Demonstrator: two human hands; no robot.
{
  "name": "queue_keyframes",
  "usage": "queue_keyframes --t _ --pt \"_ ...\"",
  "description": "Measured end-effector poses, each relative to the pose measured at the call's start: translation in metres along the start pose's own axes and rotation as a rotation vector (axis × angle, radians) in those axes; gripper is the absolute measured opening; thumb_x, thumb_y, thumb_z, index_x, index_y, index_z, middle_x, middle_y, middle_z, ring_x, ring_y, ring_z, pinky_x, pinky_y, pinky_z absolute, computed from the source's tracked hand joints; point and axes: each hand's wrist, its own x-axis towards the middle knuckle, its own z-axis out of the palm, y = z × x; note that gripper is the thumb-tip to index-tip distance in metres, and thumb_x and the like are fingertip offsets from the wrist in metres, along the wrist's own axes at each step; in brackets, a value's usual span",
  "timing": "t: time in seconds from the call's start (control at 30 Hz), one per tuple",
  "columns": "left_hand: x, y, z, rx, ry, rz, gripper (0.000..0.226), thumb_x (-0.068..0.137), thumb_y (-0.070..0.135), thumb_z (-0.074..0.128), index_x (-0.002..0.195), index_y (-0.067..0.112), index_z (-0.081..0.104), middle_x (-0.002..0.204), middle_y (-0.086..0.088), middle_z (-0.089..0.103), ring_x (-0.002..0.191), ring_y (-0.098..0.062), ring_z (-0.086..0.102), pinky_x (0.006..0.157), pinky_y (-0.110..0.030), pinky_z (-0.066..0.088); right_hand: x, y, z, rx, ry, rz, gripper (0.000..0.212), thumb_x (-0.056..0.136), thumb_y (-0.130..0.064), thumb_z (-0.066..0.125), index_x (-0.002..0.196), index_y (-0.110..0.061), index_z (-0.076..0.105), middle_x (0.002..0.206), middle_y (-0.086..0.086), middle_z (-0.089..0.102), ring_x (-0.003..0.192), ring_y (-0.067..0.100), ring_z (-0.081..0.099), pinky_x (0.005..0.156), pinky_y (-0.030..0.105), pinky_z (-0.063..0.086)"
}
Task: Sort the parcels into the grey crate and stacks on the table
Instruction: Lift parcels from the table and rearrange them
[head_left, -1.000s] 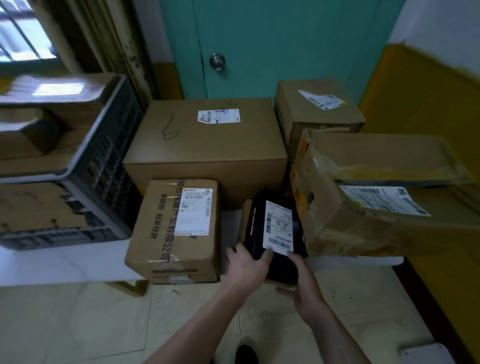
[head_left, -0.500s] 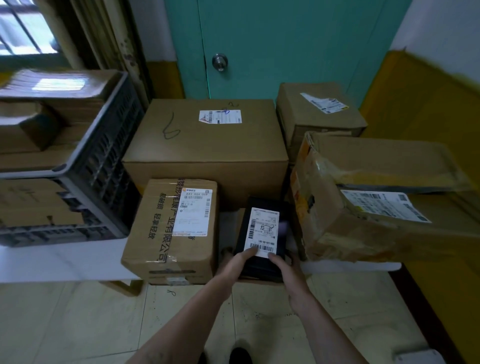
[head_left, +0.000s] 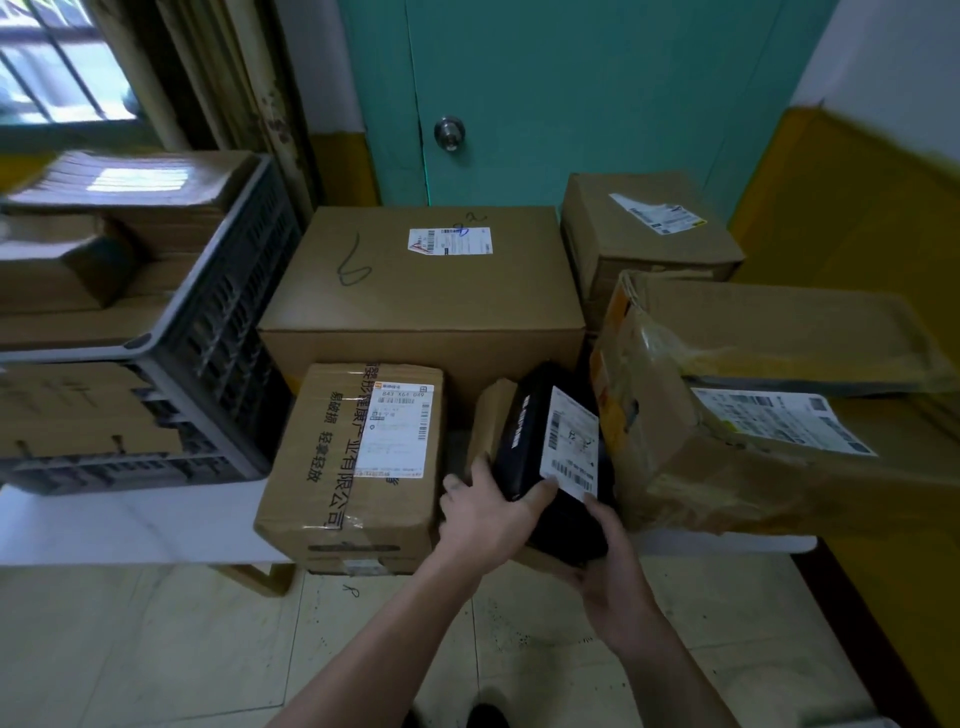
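Observation:
A black parcel (head_left: 530, 441) with a white label sits tilted in the gap between two cardboard boxes at the table's front edge, lying on a thin brown parcel (head_left: 491, 415). My left hand (head_left: 485, 514) grips its near left corner, thumb on top. My right hand (head_left: 605, 561) holds the near right end from below. The grey crate (head_left: 218, 332) stands at the left on the table, filled with flat cardboard parcels.
A taped box (head_left: 353, 457) overhangs the white table (head_left: 119, 525) left of my hands. A crumpled box (head_left: 737, 415) lies right, a large box (head_left: 426, 291) and a smaller box (head_left: 644, 228) behind. A green door and tiled floor surround.
The black parcel lay flatter in the gap half a second ago; now it is tipped up to the right and drawn slightly toward me, with both hands gripping its near end.

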Motion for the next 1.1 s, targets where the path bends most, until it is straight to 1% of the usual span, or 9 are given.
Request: queue_keyframes --t 0.1,0.2,0.37,0.6,0.73,0.8,0.9,1.0,1.1 --pt "-0.020 0.017 -0.017 0.205 0.091 0.098 0.093 0.081 0.077 0.052 0.153 0.028 0.019 0.144 -0.013 0.030 0.138 -0.035 0.028 0.114 -0.053 0.027 -0.013 -0.007 0.007 0.114 -0.059 -0.001 0.068 0.070 -0.047 0.070 0.132 -0.019 0.058 0.118 0.013 0.071 0.116 0.033 0.062 0.097 0.052 0.049" --pt "-0.036 0.027 -0.037 0.283 0.168 0.171 0.086 0.083 0.074 0.048 0.153 0.031 0.020 0.138 -0.010 0.033 0.135 -0.032 0.027 0.112 -0.051 0.024 -0.027 -0.008 0.019 0.139 -0.174 0.030 0.101 0.039 -0.055 0.093 0.129 -0.022 0.059 0.119 0.012 0.071 0.118 0.032 0.063 0.095 0.051 0.050" --pt "-0.051 0.023 -0.070 0.246 0.270 0.150 0.090 0.069 0.073 0.032 0.150 0.033 0.026 0.118 -0.002 0.030 0.130 -0.027 0.029 0.109 -0.047 0.022 -0.041 -0.012 0.049 0.058 -0.260 -0.008 0.059 0.071 -0.045 0.065 0.126 -0.025 0.060 0.112 0.004 0.074 0.109 0.025 0.066 0.089 0.049 0.053" --pt "-0.041 -0.025 -0.103 -0.307 0.356 0.068 0.078 0.081 0.067 0.047 0.150 0.031 0.036 0.134 -0.004 0.042 0.119 -0.024 0.049 0.098 -0.040 0.045 -0.035 -0.031 0.103 -0.424 -0.293 -0.151 0.088 0.061 -0.068 0.078 0.135 -0.033 0.050 0.120 -0.006 0.066 0.106 0.014 0.065 0.092 0.037 0.055" --pt "-0.034 -0.036 -0.118 -0.448 0.427 0.073 0.079 0.077 0.063 0.038 0.145 0.024 0.044 0.135 -0.003 0.050 0.116 -0.018 0.049 0.090 -0.038 0.040 -0.043 -0.051 0.125 -0.591 -0.442 -0.189 0.054 0.079 -0.061 0.067 0.122 -0.034 0.047 0.108 -0.017 0.059 0.098 0.004 0.060 0.075 0.019 0.048" --pt "-0.031 -0.043 -0.128 -0.488 0.483 0.064 0.078 0.080 0.061 0.038 0.148 0.025 0.043 0.141 -0.004 0.049 0.122 -0.020 0.047 0.098 -0.042 0.040 -0.059 -0.052 0.123 -0.770 -0.351 -0.363 0.041 0.083 -0.070 0.057 0.112 -0.041 0.053 0.106 -0.024 0.059 0.101 -0.003 0.058 0.074 0.008 0.041" --pt "-0.028 -0.046 -0.137 -0.441 0.563 0.146 0.057 0.099 0.041 0.051 0.153 0.033 0.035 0.155 -0.003 0.033 0.131 -0.019 0.041 0.110 -0.043 0.037 -0.081 -0.059 0.069 -1.005 0.179 -0.934 0.074 0.076 -0.081 0.055 0.132 -0.032 0.055 0.130 -0.019 0.055 0.122 -0.001 0.049 0.101 0.022 0.043" --pt "-0.022 -0.042 -0.141 -0.355 0.596 0.213 0.050 0.101 0.029 0.050 0.149 0.035 0.040 0.153 0.000 0.033 0.127 -0.014 0.039 0.104 -0.037 0.035 -0.070 -0.079 0.008 -1.071 0.347 -0.576 0.112 0.055 -0.097 0.054 0.148 -0.036 0.035 0.144 -0.012 0.049 0.127 0.013 0.051 0.104 0.045 0.047" --pt "-0.015 -0.037 -0.143 -0.353 0.549 0.192 0.055 0.088 0.044 0.048 0.142 0.043 0.046 0.148 -0.002 0.041 0.131 -0.025 0.043 0.108 -0.052 0.040 -0.057 -0.093 -0.021 -1.221 0.440 -0.407 0.106 0.064 -0.086 0.062 0.150 -0.032 0.031 0.151 0.000 0.042 0.132 0.027 0.046 0.104 0.051 0.045"
